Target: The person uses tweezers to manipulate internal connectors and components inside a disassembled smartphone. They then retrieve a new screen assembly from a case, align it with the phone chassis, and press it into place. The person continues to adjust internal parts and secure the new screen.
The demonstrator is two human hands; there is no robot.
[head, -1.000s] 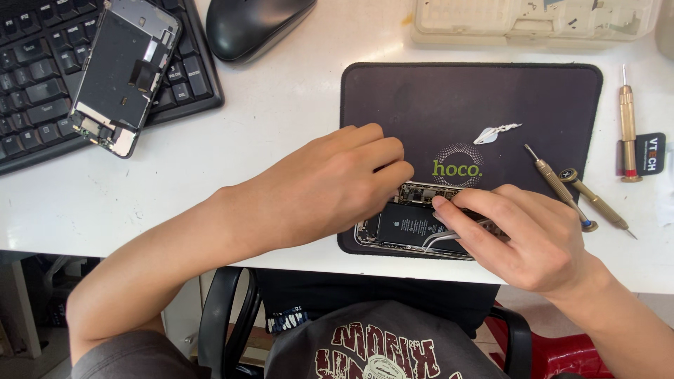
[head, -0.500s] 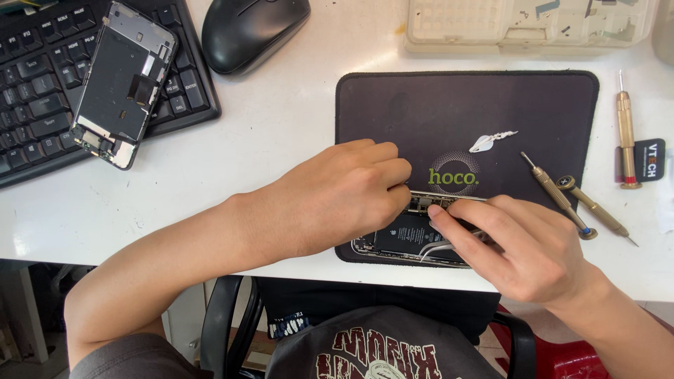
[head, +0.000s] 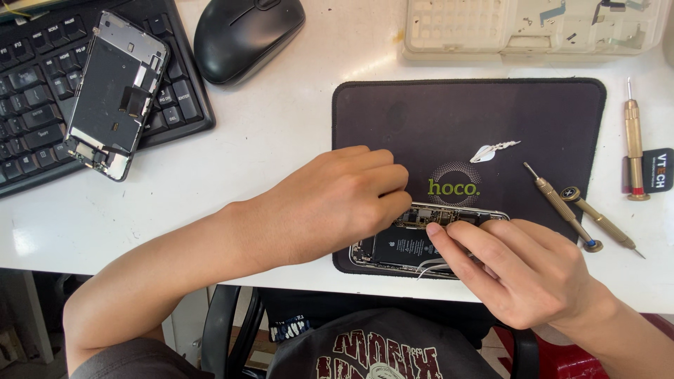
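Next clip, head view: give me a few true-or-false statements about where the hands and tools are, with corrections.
1. Both hands are on the opened phone on the dark mat. True: the left hand and right hand meet over it.
2. The detached screen lies on the mat. False: it rests on the keyboard.
3. Two screwdrivers lie crossed at the mat's right edge. True.
4. The mouse sits on the mat. False: it is on the white table, beside the keyboard.
5. A third screwdriver lies right of the mat. True.
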